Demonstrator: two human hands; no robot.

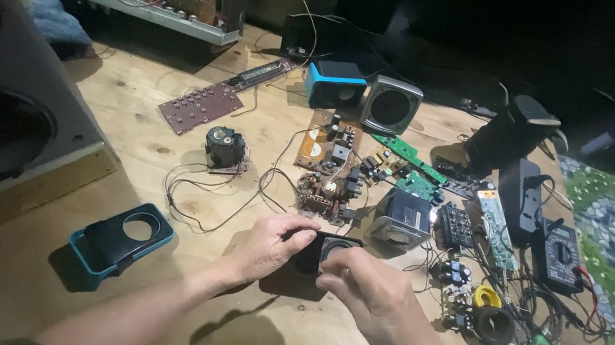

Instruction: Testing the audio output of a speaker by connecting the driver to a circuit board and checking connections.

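I have my left hand (270,245) and right hand (375,292) each in a pinching grip on the small black speaker part (319,253), lifted just off the desk (158,172) for inspection; the teal speaker shell (119,242) lies well left.

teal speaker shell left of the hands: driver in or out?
Out. The teal speaker shell lies flat on the wooden table, apart from both hands, and bare wood shows through its round driver hole.
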